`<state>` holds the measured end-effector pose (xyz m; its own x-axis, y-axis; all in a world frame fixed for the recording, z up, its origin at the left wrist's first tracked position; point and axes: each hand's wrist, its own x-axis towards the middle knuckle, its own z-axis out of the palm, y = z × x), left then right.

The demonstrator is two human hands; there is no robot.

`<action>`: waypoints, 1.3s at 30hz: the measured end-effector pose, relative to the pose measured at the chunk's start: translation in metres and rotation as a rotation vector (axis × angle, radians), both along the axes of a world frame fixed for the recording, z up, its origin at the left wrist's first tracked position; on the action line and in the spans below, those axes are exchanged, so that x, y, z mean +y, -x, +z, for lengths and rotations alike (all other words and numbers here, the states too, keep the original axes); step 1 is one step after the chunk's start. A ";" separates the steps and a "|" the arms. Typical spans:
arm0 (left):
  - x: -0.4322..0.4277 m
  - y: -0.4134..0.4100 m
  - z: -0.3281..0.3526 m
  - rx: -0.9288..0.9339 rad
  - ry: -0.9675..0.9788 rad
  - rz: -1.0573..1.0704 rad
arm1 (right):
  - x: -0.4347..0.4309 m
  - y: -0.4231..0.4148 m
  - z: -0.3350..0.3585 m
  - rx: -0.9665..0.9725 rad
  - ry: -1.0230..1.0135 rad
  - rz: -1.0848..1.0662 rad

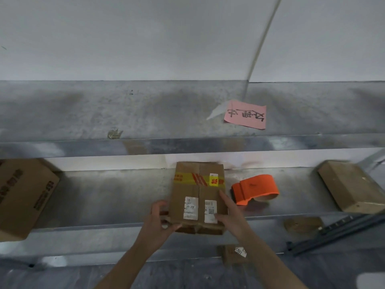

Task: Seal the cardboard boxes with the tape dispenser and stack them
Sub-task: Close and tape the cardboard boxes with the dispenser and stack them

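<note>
Cardboard box (198, 195) sits in the lower middle of the frame, lying flat on the metal shelf (104, 197) with its near end at the shelf's front edge. Its top flaps meet along a centre seam. A yellow and red band of tape crosses the far part of the top, and two white labels lie on the near part, one on each side of the seam.

My left grip (160, 217) is clamped on the box's near left corner, fingers curled round the side and thumb at the front edge. My right grip (229, 213) lies against the right side with its fingers apart and fairly straight, the forefinger stretched along the top right edge and the thumb pressing on the right-hand label.

An orange tape dispenser (255, 190) rests on the same shelf just right of the box, not touching it. A larger printed carton (23, 197) stands at the left edge of the frame, and a plain brown box (352, 186) lies at the right edge. On the upper shelf, right of centre, lies a pink note (245, 117) with handwriting.
</note>
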<state>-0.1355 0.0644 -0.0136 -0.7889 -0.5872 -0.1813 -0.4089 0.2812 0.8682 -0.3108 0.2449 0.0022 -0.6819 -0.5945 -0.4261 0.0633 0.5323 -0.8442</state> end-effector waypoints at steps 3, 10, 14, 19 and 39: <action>0.018 0.016 0.002 -0.016 0.062 0.022 | 0.008 0.015 0.008 -0.086 0.048 0.024; 0.014 0.025 0.001 -0.012 0.202 -0.205 | 0.052 0.073 0.013 0.510 -0.089 0.072; 0.019 0.037 0.001 -0.077 0.206 -0.174 | 0.077 0.132 0.025 0.731 -0.160 0.154; 0.027 0.039 -0.003 -0.097 0.240 -0.163 | 0.089 0.178 0.011 0.726 -0.425 0.491; 0.037 0.047 -0.007 -0.169 0.340 -0.083 | 0.146 0.178 -0.010 0.506 -0.262 0.402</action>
